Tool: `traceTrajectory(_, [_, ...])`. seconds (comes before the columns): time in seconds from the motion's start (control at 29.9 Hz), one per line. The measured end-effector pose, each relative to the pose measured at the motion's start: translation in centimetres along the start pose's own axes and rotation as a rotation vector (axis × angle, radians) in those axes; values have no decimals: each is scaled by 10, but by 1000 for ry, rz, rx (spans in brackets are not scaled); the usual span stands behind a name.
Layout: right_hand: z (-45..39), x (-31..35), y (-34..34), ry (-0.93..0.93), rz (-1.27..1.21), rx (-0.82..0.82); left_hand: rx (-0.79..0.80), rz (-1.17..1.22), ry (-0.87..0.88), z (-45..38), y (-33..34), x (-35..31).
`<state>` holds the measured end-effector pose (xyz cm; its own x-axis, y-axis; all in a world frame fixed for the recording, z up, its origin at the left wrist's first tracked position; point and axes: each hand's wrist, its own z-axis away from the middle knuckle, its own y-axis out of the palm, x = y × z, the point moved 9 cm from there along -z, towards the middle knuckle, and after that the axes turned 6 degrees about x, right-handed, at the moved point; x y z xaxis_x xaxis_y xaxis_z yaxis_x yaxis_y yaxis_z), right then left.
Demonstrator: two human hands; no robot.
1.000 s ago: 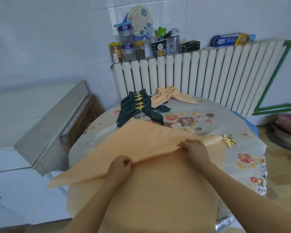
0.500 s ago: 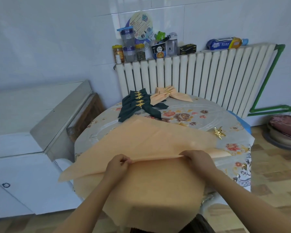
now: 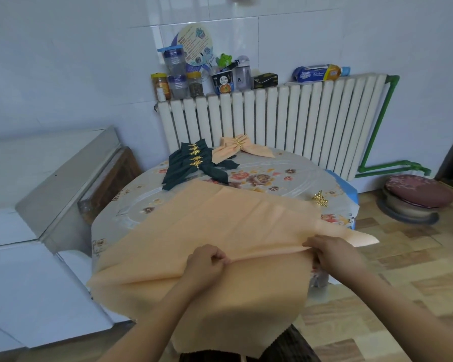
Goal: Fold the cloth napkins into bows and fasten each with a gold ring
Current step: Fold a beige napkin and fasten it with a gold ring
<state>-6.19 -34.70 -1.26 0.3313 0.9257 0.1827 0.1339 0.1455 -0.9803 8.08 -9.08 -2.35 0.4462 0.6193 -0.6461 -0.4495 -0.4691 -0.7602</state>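
Observation:
A large peach cloth napkin (image 3: 220,220) lies spread over the near half of the round table (image 3: 293,176), its near part hanging over the edge. My left hand (image 3: 205,261) pinches a fold ridge that runs across the napkin. My right hand (image 3: 330,253) grips the same ridge further right. A loose gold ring (image 3: 320,198) lies on the table beyond the napkin's right side. At the far side sit several dark green bows (image 3: 194,163) with gold rings and one peach bow (image 3: 237,147) with a gold ring.
A white radiator (image 3: 285,121) stands behind the table, with jars, bottles and boxes (image 3: 194,77) on top. A white cabinet (image 3: 37,194) is at the left. A cushioned stool (image 3: 416,197) sits on the wooden floor at right.
Both hands have drawn the fold ridge nearer to me and the view has pulled back. The napkin's near part now hangs further over the table edge.

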Motion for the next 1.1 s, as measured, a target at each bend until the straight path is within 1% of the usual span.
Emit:
traceTrajectory(0.17, [5, 20, -6, -160, -104, -117, 52, -21, 21, -4, 2, -4])
traceTrajectory(0.3, [-3, 43, 1, -192, -163, -87, 84, -55, 20, -9, 2, -5])
traceTrajectory(0.4, [-18, 58, 7, -190, -207, -61, 47, -104, 25, -23, -4, -2])
traceTrajectory(0.47, [-24, 63, 12, -189, -196, -31, 15, -156, 24, -29, -6, -3])
traceTrajectory(0.57, [-48, 73, 24, -202, -167, 32, 20, -287, -3, -47, -7, 5])
traceTrajectory(0.63, [-69, 79, 30, -204, -160, 59, 21, -331, -29, -64, -10, 11])
traceTrajectory(0.84, [-119, 90, 34, -150, -125, 35, -10, -361, -127, -110, -18, 20])
traceTrajectory(0.97, [-169, 91, 44, -88, -107, 51, -93, -358, -136, -154, -33, 27])
traceTrajectory(1.1, [-206, 87, 48, 31, -42, 58, -110, -327, -207, -186, -43, 34])
